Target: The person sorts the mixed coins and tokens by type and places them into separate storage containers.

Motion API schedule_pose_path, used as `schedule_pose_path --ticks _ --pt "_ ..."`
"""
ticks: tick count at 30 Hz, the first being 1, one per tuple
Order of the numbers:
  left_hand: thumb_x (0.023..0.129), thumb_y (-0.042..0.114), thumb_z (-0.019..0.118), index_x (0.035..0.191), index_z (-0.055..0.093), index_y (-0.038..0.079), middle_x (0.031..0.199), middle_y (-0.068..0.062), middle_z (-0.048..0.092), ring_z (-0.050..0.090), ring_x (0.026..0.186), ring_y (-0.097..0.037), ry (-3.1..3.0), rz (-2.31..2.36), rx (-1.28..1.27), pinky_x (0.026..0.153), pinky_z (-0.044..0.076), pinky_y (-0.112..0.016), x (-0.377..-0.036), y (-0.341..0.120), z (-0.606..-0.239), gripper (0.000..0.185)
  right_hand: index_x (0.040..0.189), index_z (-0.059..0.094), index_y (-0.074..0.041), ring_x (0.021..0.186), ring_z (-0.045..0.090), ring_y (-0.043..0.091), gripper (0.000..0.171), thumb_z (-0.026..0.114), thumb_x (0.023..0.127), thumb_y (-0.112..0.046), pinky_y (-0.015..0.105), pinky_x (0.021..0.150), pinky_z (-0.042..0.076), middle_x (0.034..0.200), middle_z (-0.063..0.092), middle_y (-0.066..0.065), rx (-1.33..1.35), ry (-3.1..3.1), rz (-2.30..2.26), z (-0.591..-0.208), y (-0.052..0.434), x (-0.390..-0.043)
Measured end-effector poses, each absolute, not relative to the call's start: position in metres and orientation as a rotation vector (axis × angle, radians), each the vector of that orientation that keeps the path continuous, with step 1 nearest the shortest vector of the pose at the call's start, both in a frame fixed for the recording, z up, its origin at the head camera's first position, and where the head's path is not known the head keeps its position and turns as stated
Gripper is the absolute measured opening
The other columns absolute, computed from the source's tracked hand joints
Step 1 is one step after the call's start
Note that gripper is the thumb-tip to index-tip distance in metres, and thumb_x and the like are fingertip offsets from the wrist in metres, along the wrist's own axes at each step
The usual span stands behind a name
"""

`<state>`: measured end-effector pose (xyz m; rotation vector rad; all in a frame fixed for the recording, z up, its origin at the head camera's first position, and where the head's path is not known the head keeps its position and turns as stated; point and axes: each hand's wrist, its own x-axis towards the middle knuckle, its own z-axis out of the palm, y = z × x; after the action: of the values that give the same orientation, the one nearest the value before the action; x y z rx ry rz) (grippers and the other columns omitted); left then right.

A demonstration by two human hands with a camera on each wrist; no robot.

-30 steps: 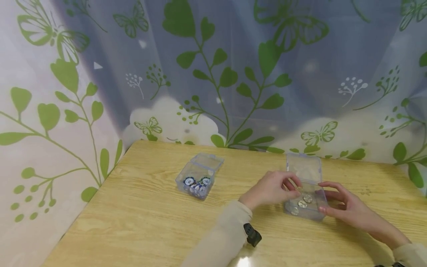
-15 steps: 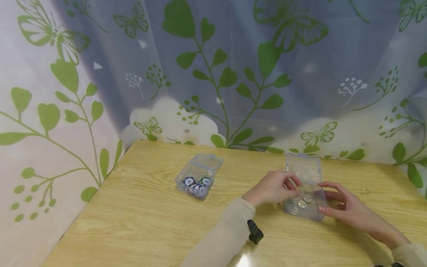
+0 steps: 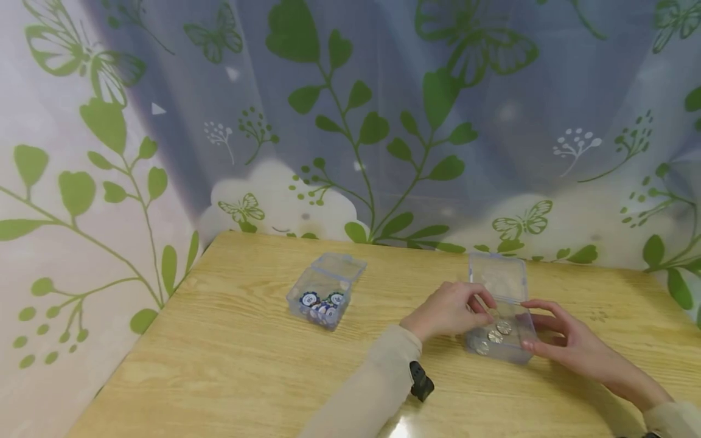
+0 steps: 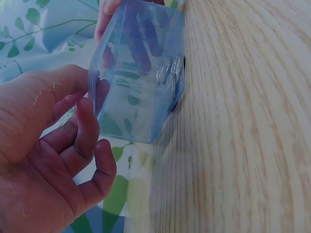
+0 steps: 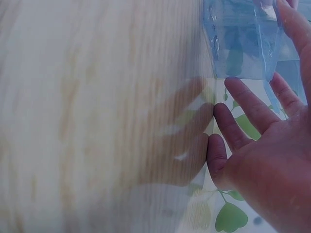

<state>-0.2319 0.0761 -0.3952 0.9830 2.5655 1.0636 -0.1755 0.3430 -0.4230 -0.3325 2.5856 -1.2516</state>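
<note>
A clear plastic box [image 3: 508,351] with its lid [image 3: 497,275] raised stands at the right of the table. Inside lie silver coins [image 3: 495,336], seen edge-on through the wall in the left wrist view. My left hand [image 3: 448,309] reaches over the box's left side, thumb and forefinger pinching what looks like a coin, mostly hidden by the fingertips. Holding the opposite side is my right hand [image 3: 583,348], thumb and forefinger at the rim. In the right wrist view its other fingers [image 5: 250,104] spread outside the box wall [image 5: 238,63].
A second clear box [image 3: 327,281] with an upright lid stands left of the hands, holding several patterned poker chips [image 3: 310,298]. Both boxes sit on a wood-grain table [image 3: 235,359]. Behind the table hangs a leaf-print curtain [image 3: 350,182].
The left forearm has shifted slightly to the right, while its fingers stay over the coin box. The right hand and both boxes hold their places; the head view has moved very slightly.
</note>
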Motion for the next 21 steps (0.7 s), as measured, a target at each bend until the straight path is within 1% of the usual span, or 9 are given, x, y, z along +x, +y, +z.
schedule_pose_path --ticks 7,13,21 --pt "0.097 0.024 0.072 0.113 0.072 0.02 0.091 0.011 0.074 0.061 0.07 0.007 2.564 1.068 0.996 0.067 0.047 -0.01 -0.232 0.077 -0.397 0.017 0.157 0.024 -0.008 0.126 0.058 0.052 0.071 0.066 0.101 -0.021 0.026 0.075 0.053 0.149 0.042 0.041 -0.329 2.594 -1.234 -0.422 0.341 -0.175" --pt "0.098 0.02 0.07 0.114 0.072 0.019 0.091 0.013 0.073 0.06 0.073 0.007 2.546 1.097 1.007 0.067 0.047 -0.01 -0.232 0.075 -0.396 0.017 0.157 0.024 -0.007 0.125 0.059 0.051 0.071 0.066 0.101 -0.021 0.025 0.075 0.054 0.149 0.042 0.042 -0.342 2.593 -1.241 -0.42 0.341 -0.175" --pt "0.101 0.019 0.066 0.114 0.07 0.018 0.097 0.012 0.071 0.061 0.082 0.008 2.503 1.149 1.134 0.076 0.048 -0.007 -0.234 0.054 -0.385 0.014 0.157 0.025 -0.008 0.126 0.058 0.049 0.071 0.066 0.101 -0.023 0.024 0.075 0.054 0.149 0.043 0.04 -0.324 2.605 -1.215 -0.421 0.341 -0.175"
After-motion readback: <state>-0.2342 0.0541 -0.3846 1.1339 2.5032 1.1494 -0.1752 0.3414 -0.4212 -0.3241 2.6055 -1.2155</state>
